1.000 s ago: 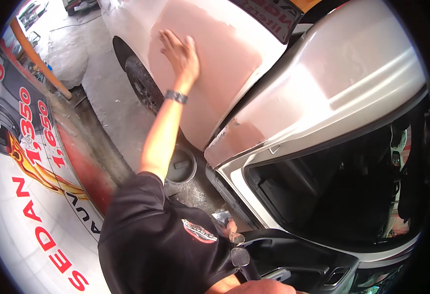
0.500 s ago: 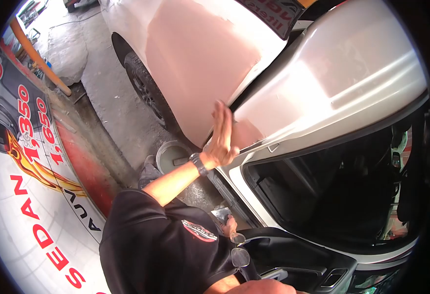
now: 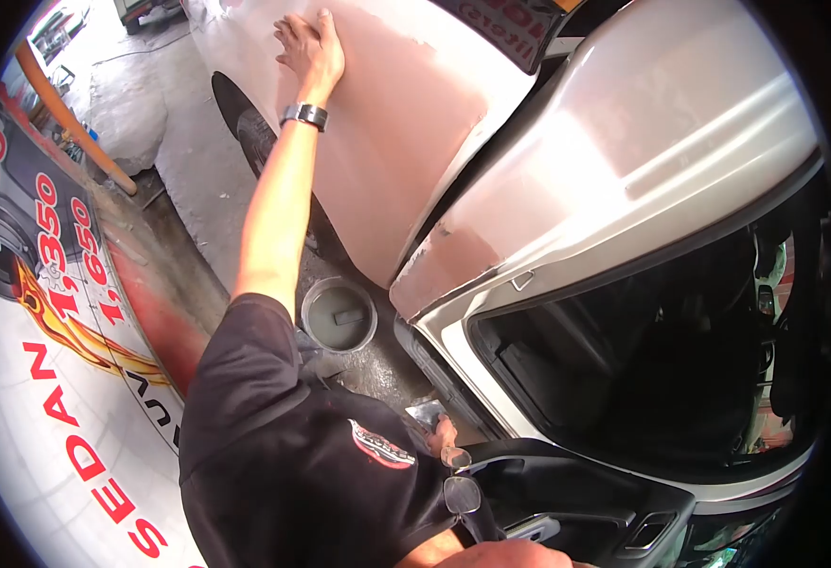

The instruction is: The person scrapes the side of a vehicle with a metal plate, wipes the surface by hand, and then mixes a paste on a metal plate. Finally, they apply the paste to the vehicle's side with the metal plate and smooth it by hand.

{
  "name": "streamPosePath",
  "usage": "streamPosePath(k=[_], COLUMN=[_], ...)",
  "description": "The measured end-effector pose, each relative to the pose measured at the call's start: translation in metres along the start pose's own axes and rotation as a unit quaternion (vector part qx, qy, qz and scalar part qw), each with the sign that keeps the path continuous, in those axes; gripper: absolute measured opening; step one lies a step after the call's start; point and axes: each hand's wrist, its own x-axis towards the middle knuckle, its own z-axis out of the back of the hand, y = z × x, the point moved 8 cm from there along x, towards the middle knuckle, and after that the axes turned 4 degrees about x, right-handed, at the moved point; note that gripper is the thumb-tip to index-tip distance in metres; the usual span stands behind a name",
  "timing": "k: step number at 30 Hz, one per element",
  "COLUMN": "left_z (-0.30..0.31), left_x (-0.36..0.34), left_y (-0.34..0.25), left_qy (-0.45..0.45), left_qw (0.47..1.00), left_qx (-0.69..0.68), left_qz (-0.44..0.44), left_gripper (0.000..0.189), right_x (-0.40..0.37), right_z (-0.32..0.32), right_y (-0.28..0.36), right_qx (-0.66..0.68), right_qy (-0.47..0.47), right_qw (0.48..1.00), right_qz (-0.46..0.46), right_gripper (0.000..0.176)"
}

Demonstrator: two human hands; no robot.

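My left hand [image 3: 311,59], with a dark watch on the wrist, lies with spread fingers on the pinkish, dull patch of the pale car panel [image 3: 387,123], near the wheel arch. Low in the view, my right hand [image 3: 442,435] is closed on a grey flat piece [image 3: 426,414], close to my shirt. A round bucket [image 3: 319,327] of grey liquid stands on the ground between the two, with a dark block in it. Another pinkish patch [image 3: 463,246] shows on the neighbouring body part, across a dark gap.
An open car door [image 3: 567,511] is at the bottom right, beside the dark window [image 3: 643,350]. A curved sign [image 3: 65,407] with red lettering fills the left side. An orange pole [image 3: 70,118] slants at the upper left. Glasses [image 3: 463,494] hang at my collar.
My left hand has moved from beside the panel gap up and left across the panel, and the arm is stretched farther out. The bucket is now uncovered. My right hand has hardly moved.
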Motion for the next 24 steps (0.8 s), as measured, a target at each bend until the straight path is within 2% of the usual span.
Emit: streamPosePath(k=[3,10,15,19,22,23,24], left_z=[-0.008,-0.013,-0.011,-0.004,-0.015,-0.02,-0.02], left_x=[-0.039,-0.201,-0.263,-0.293,-0.276,-0.25,-0.221], left_y=[-0.016,-0.104,-0.127,-0.129,-0.09,-0.072,-0.06], left_qy=[-0.006,0.037,0.119,0.191,0.161,0.105,0.076], left_qw=[1.0,0.991,0.979,0.957,0.973,0.984,0.988], left_qx=[-0.028,-0.085,-0.122,-0.16,-0.13,-0.114,-0.09], left_qz=[0.007,-0.1,-0.116,-0.15,-0.106,-0.085,-0.1], left_gripper=[0.092,0.082,0.091,0.097,0.096,0.093,0.091], right_x=[0.0,0.001,0.0,-0.002,-0.004,-0.004,-0.004], right_z=[-0.005,-0.004,-0.003,-0.005,-0.002,0.0,0.0], right_y=[0.001,0.007,0.008,0.009,0.011,0.01,0.011], right_qx=[-0.003,-0.013,-0.017,-0.022,-0.024,-0.026,-0.024], right_qy=[0.001,0.0,0.0,0.0,-0.002,-0.003,-0.003], right_qw=[1.0,1.0,1.0,1.0,1.0,1.0,1.0], right_qz=[-0.003,0.003,0.008,0.013,0.015,0.016,0.017], right_gripper=[0.047,0.046,0.046,0.045,0.045,0.045,0.045])
